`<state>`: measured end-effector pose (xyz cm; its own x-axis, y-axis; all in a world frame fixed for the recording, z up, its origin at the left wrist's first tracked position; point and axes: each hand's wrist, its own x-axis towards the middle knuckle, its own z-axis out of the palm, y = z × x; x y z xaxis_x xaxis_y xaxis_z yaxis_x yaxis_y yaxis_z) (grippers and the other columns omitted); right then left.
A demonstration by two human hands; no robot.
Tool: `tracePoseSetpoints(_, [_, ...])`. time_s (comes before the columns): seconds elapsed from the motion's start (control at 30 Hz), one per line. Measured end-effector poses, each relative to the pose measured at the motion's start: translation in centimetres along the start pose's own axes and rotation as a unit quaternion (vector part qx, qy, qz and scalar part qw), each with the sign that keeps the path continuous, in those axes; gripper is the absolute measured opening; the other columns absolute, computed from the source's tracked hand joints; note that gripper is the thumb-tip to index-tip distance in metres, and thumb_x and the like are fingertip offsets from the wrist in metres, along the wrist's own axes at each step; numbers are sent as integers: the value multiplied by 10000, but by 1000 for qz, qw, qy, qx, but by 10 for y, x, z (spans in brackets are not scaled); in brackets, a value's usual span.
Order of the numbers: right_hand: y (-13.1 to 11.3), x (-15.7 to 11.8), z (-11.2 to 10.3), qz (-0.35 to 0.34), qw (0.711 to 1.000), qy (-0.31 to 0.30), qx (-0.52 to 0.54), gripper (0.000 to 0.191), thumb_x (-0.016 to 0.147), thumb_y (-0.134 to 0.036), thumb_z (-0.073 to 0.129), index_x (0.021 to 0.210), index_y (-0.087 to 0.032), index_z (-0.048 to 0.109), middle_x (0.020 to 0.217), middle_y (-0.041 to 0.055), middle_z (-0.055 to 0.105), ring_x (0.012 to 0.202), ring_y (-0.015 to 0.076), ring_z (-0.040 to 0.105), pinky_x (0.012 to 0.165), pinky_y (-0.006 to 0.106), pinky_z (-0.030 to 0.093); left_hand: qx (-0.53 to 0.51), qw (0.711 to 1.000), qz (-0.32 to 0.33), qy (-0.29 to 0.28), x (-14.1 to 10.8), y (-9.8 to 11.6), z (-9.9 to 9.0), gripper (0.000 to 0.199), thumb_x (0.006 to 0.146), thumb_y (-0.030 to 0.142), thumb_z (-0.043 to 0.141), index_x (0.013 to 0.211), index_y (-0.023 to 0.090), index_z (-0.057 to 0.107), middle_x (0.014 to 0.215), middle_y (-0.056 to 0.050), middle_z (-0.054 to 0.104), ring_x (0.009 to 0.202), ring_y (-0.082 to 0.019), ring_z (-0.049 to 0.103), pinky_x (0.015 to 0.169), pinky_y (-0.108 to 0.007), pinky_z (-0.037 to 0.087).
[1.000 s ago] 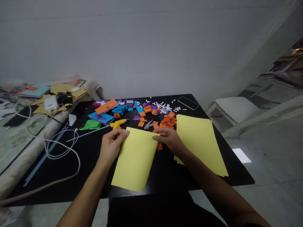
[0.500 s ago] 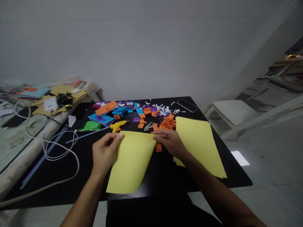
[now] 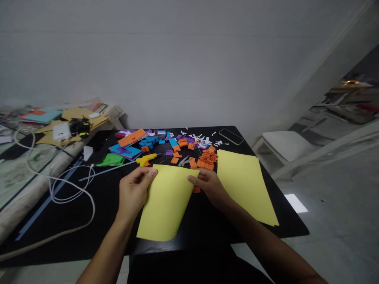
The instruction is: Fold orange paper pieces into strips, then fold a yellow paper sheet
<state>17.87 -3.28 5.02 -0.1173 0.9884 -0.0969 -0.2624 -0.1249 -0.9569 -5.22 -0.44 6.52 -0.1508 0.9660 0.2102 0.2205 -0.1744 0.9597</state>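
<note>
A yellow sheet of paper (image 3: 167,203) is held up over the front of the black table, its lower right side curling under. My left hand (image 3: 134,193) is closed on its upper left corner, thumb on top. My right hand (image 3: 209,185) pinches the upper right corner between thumb and fingers. Just beyond the sheet lie a yellow glue gun (image 3: 146,159) and a pair of grey-handled cutters (image 3: 184,161). To the right of my right hand rests a stack of yellow sheets (image 3: 241,181).
Orange paper pieces (image 3: 209,156), blue ones (image 3: 149,141) and white scraps (image 3: 204,141) cover the table's back. A phone (image 3: 231,136) lies at the back right. A white cable (image 3: 91,213) loops along the left. A white stool (image 3: 286,146) stands right of the table.
Both hands keep hold of the yellow sheet, and my right hand's grip on its corner has shifted slightly. The camera view has moved a little.
</note>
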Motion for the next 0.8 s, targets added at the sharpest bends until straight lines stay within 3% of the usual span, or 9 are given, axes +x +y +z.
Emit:
tracePoseSetpoints(0.17, [2,1,-2,12,998,52,-41,386,700,-524,859,665,-185,679,685,18,705,720,214,696,730,353,577,-19,1000,-11,4,1,-2,-4,256,760,436,804,798,184,773,691,-25,687,628,-167,579,561,-248,434])
tracePoseSetpoints(0.37, [1,4,0,14,998,51,-25,414,716,-594,824,748,-191,737,781,45,748,753,224,715,797,378,585,-41,999,-25,4,1,-8,-7,269,759,449,808,794,186,761,696,-26,677,624,-173,583,562,-254,435])
tracePoseSetpoints(0.57, [3,5,0,4,997,66,-45,435,690,-625,827,717,-205,718,760,48,747,727,239,711,805,409,591,-50,998,-25,-8,1,-11,-7,278,768,450,804,802,179,757,728,-34,697,652,-175,599,586,-258,461])
tracePoseSetpoints(0.63, [1,7,-3,0,996,69,-50,431,690,-623,827,734,-206,727,766,52,752,739,244,714,804,411,590,-43,998,-26,-30,4,-10,-10,291,768,459,804,798,174,753,723,-40,696,646,-180,604,586,-267,472])
tracePoseSetpoints(0.8, [-9,15,-11,-10,992,37,-121,413,736,-603,792,717,-197,722,707,41,730,706,227,688,729,368,561,-24,987,-42,-156,18,3,-25,346,700,475,854,834,174,747,715,-48,691,632,-186,616,598,-280,496])
